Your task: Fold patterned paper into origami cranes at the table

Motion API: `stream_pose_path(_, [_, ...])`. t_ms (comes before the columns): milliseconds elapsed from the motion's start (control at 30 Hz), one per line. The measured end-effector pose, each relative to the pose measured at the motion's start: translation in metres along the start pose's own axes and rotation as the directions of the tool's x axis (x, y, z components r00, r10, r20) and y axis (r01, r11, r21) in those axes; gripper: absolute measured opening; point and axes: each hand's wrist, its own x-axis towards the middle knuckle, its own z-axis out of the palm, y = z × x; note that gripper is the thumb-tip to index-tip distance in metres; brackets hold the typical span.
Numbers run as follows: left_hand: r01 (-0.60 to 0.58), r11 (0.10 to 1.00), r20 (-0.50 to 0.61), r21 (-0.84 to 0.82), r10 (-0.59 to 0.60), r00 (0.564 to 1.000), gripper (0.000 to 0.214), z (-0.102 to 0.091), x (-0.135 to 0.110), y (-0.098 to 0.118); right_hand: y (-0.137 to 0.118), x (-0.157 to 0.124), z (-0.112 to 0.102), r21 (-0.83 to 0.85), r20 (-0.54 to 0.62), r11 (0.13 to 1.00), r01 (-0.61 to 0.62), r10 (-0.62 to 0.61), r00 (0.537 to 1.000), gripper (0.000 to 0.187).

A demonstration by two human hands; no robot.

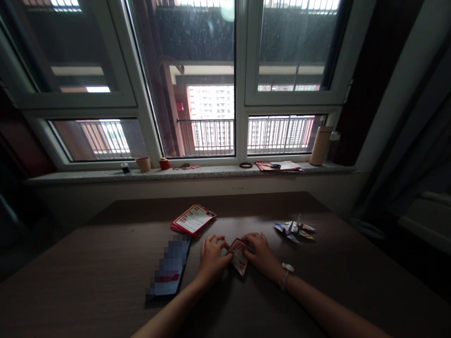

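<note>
Between my two hands is a small folded piece of red and white printed paper (239, 257), its pointed end toward me. My left hand (213, 256) pinches the paper's left edge between thumb and fingers. On the opposite edge, my right hand (260, 251) grips it the same way; a bracelet circles that wrist. A stack of red-bordered printed sheets (193, 219) lies beyond my left hand. Left of that hand rests a phone or tablet (172, 267), its screen partly pixelated. Folded paper cranes (295, 230) sit to the right, beyond my right hand.
All of this lies on a dark brown table (88, 263). Behind it, a stone windowsill (218, 172) carries a paper cup (143, 164), a small dark bottle (125, 167), a red spool (164, 163), a dark ring (245, 165), papers with scissors (278, 166) and a beige flask (320, 146).
</note>
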Motion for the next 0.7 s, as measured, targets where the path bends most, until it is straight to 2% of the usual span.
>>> stream_pose_path(300, [0.016, 1.0, -0.021, -0.021, -0.016, 1.0, 0.009, 0.005, -0.001, 0.002, -0.008, 0.0, 0.007, -0.076, -0.016, 0.997, -0.018, 0.017, 1.0, 0.024])
stream_pose_path(567, [0.044, 0.999, 0.026, -0.03, -0.044, 0.999, 0.012, 0.004, 0.0, 0.005, -0.014, -0.002, 0.002, -0.065, 0.013, 0.996, -0.058, 0.059, 0.998, 0.044])
stream_pose_path(700, [0.051, 0.998, 0.035, -0.039, -0.05, 0.998, 0.016, 0.005, 0.0, 0.003, -0.012, -0.002, 0.003, -0.061, 0.019, 0.995, -0.076, 0.078, 0.997, 0.048])
